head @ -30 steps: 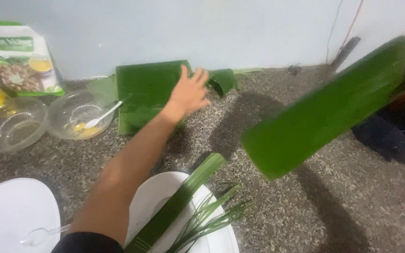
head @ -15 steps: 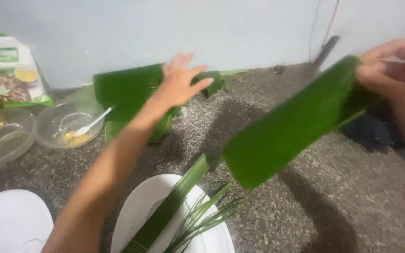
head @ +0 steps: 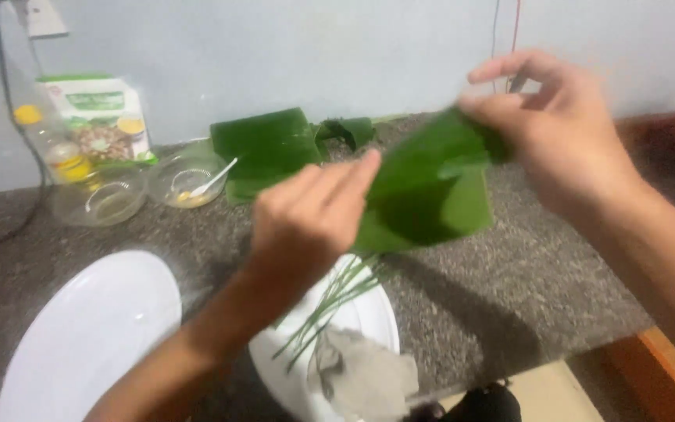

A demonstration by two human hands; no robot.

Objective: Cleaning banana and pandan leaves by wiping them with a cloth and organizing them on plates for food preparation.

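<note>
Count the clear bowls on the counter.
2. One bowl sits at far left by the bottle; the other, with a white spoon in it, stands just right of it. More may be out of view.

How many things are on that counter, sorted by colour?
Green: 3 – leaf piece held up by left hand and right hand, folded leaves, thin strips
White: 2 – plates
Clear: 3 – 2 bowls, 1 bottle
Grey: 1 – cloth
Printed: 1 – packet
Total: 10
</note>
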